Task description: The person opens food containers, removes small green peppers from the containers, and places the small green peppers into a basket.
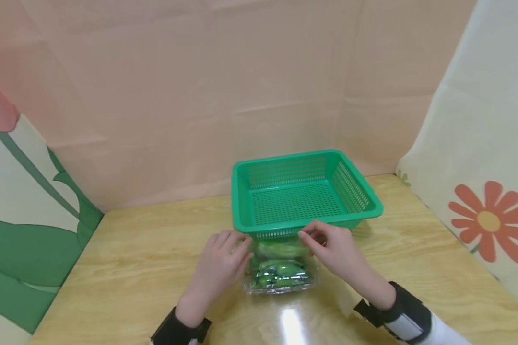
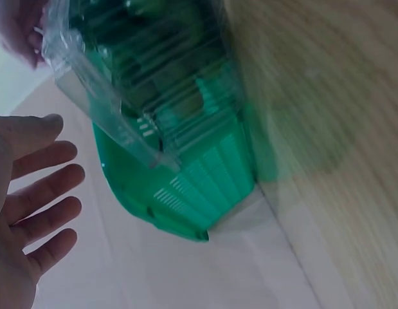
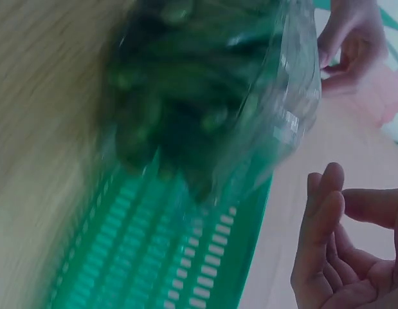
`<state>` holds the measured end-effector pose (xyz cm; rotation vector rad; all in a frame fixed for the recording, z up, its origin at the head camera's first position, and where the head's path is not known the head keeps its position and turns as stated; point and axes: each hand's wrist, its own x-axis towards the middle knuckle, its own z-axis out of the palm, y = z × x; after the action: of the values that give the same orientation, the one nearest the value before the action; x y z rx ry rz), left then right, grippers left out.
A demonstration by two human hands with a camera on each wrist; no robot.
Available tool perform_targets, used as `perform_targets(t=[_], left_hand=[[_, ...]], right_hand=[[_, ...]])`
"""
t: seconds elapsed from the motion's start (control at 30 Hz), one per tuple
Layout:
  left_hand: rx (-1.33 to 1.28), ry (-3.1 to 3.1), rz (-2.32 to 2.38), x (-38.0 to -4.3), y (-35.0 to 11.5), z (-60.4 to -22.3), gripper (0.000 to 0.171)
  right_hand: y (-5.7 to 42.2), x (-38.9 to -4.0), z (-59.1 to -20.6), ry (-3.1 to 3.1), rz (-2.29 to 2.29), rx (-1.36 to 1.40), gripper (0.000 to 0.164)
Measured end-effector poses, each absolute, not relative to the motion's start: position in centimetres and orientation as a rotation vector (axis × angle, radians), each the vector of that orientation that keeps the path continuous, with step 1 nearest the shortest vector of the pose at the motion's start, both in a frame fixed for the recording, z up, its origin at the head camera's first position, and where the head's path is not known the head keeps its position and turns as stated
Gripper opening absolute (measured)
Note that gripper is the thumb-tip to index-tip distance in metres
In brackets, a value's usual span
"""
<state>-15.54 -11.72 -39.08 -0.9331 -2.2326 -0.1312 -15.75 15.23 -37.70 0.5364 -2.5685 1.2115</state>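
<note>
A clear plastic box (image 1: 280, 275) of long green vegetables (image 1: 282, 268) is in front of me on the table; their exact kind is hard to tell. My left hand (image 1: 219, 264) is at the box's left side. In the left wrist view its fingers are spread apart, with nothing between them. On the other side, my right hand (image 1: 338, 249) hovers by the box's far right corner. Its fingers are loosely bent and the thumb lies close to the index finger; I see nothing held there. The right wrist view blurs the vegetables.
A green plastic basket (image 1: 238, 201) with slotted walls stands directly behind the box and holds nothing visible. The wooden table (image 1: 155, 258) meets a pink cloth backdrop (image 1: 177, 120) at the back. Flower-printed cloth (image 1: 466, 143) hangs at the right.
</note>
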Motion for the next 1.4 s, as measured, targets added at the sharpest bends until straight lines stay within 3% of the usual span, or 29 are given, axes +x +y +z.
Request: perform_targets(t=[0.23,0.57,1.0,1.4], left_hand=[[-0.972,-2.238,-0.124,-14.8,-11.6,-39.3,0.026],[-0.972,-2.227,-0.129,-14.3,-11.9,-39.5,0.022],[-0.942,-2.206,-0.144,-14.9,-13.5,-40.3,0.02],[-1.009,-2.081,-0.154,-15.0,-14.5,-39.7,0.017]], right_hand=[[13.1,-15.4,-37.6,-2.683,1.503,0.585,0.02],[10.0,-15.3,-37.4,-2.745,1.614,0.741,0.016],[7.1,-14.4,-38.0,-2.797,2.135,0.882,0.021],[5.4,-12.5,-39.0,-2.822,2.43,1.012,0.036]])
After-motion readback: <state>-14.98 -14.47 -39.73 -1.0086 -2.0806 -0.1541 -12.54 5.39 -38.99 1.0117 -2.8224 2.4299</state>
